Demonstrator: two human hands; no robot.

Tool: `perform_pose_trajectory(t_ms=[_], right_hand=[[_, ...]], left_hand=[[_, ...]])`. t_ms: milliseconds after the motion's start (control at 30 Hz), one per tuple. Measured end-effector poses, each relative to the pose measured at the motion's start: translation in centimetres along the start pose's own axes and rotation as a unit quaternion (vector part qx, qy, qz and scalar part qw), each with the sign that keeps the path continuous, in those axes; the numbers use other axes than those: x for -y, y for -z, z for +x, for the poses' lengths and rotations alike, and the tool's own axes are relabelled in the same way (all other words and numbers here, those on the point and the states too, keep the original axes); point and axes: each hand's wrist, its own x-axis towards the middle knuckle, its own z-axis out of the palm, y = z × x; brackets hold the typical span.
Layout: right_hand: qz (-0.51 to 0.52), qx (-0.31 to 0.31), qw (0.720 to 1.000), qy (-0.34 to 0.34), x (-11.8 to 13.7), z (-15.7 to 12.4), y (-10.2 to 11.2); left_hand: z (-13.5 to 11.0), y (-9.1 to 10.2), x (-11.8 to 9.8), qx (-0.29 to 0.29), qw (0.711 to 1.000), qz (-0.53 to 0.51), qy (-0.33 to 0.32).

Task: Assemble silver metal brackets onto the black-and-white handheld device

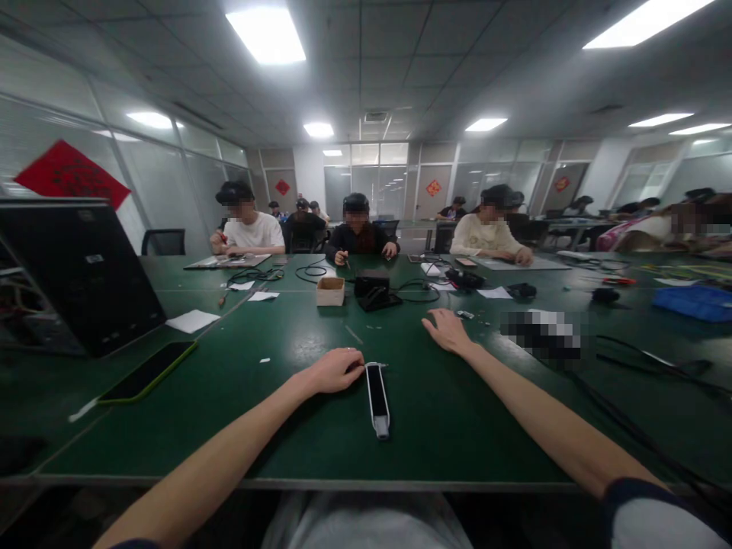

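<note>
On the green table in front of me lies a slim white-framed device [378, 400] with a long black face and a grey end towards me. My left hand [336, 370] rests just left of its far end, thumb a little apart from the bent fingers. The fingertips come very close to the frame; whether they touch it I cannot tell. Farther out to the right, my right hand [448, 332] lies on the table with its fingers stretched and nothing visible in them. A small metallic piece [465, 314] is just beyond that hand.
A cardboard box [330, 293] and a black case [374, 290] stand ahead. To the left are a green-edged phone [149, 372] and a black computer case [80, 274]. Cables and a blue tray [695, 303] lie right. Several people sit across the table.
</note>
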Motion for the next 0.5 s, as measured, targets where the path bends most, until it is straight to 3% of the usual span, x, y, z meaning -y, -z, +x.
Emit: perform_pose_trajectory(t_ms=[67, 200, 367, 500], right_hand=[[-0.027, -0.013, 0.995, -0.098, -3.4, 1.2, -0.3], [-0.051, -0.010, 0.980, -0.191, -7.9, 2.6, -0.5], [-0.061, 0.007, 0.959, -0.276, -10.4, 4.4, -1.3], [-0.060, 0.033, 0.951, -0.302, -11.4, 6.0, -1.7]], left_hand=[[0.0, 0.0, 0.0, 0.003, 1.000, -0.007, 0.005], [0.0, 0.1, -0.1, 0.009, 1.000, -0.020, 0.012], [-0.2, 0.2, -0.3, 0.007, 0.999, -0.032, 0.024], [-0.4, 0.2, -0.5, 0.013, 0.998, -0.054, 0.026]])
